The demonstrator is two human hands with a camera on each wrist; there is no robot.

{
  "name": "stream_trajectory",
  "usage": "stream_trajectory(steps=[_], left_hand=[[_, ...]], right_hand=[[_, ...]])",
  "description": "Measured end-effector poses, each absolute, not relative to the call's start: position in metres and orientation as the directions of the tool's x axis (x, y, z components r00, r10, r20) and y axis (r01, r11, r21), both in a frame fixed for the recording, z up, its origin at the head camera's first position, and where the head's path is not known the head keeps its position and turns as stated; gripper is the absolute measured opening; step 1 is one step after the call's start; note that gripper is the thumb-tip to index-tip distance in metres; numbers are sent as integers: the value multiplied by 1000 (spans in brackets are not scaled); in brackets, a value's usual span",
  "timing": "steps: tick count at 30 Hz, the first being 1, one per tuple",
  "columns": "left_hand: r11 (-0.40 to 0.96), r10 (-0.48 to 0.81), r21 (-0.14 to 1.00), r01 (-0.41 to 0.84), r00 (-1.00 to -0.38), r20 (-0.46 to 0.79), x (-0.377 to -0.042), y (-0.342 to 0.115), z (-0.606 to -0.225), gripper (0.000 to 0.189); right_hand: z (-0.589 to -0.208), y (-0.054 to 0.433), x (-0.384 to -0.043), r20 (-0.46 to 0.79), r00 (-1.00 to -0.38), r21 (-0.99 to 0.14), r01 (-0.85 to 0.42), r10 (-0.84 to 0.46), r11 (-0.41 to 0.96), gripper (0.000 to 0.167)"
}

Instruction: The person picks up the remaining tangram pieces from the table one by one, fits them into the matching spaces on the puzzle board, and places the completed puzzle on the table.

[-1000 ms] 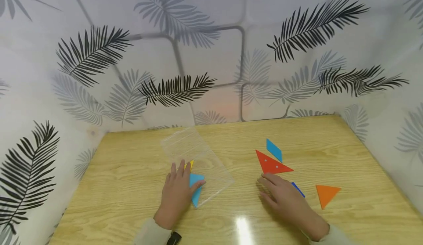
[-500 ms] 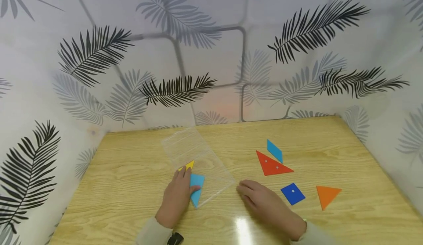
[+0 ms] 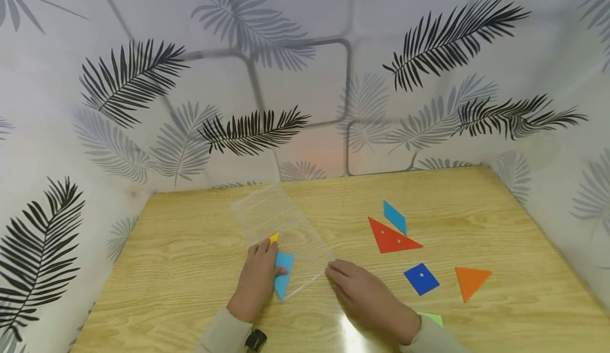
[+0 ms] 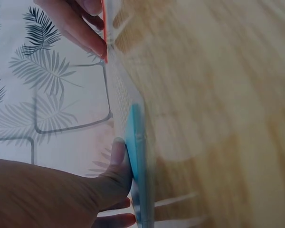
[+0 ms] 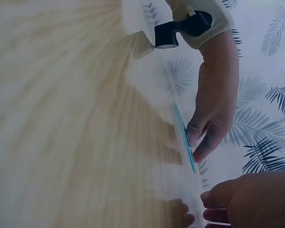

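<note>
A clear plastic tray lies on the table, with a light blue tangram piece and a yellow piece on its left part. My left hand rests there, its thumb on the light blue piece and its fingers reaching the yellow one, which they partly cover. In the left wrist view the thumb touches the light blue piece from above. My right hand has its fingertips right at the tray's right corner. Its fingers lie loosely bent together, with no piece showing between them.
Right of the tray lie a red triangle, a blue parallelogram, a dark blue square and an orange triangle. A light green piece shows partly behind the right sleeve. A patterned curtain hangs behind the table.
My right hand has moved left, from beside the red triangle to the tray's corner, uncovering the dark blue square and part of the light green piece. The left hand's fingers have drawn in slightly.
</note>
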State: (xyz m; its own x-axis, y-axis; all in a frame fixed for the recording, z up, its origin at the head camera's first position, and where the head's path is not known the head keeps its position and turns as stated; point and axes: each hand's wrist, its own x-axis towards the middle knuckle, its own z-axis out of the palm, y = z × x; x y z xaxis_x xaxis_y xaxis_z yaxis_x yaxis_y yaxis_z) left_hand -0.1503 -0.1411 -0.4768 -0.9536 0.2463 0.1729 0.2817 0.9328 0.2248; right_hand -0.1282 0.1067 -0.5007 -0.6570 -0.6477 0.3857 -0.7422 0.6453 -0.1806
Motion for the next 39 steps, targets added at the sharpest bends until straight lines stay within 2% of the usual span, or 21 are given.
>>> stream_trajectory(steps=[8,16,22,30,39], left_hand=[[941,235,203,272,-954,188,-149,-141,-476,59],[938,226,215,270,-952,209,-152,-139,-478,57],[943,231,201,266,-956,180,-153,-138,-477,58],[931,246,246,268,-962,119,-159,-135,-474,58],[914,284,263,309,-950,129,-163,-129,-470,55]], right_hand=[[-497,95,-132,307,-700,-222,-712,-645,666,26],[-488,92,-138,317,-703,-234,-708,-636,666,9],[-485,91,-138,280,-717,-227,-696,-639,681,13],[-486,87,-136,278,-719,-114,-683,-637,722,27],[-480,84,-133,259,-735,-56,-659,-627,750,26]])
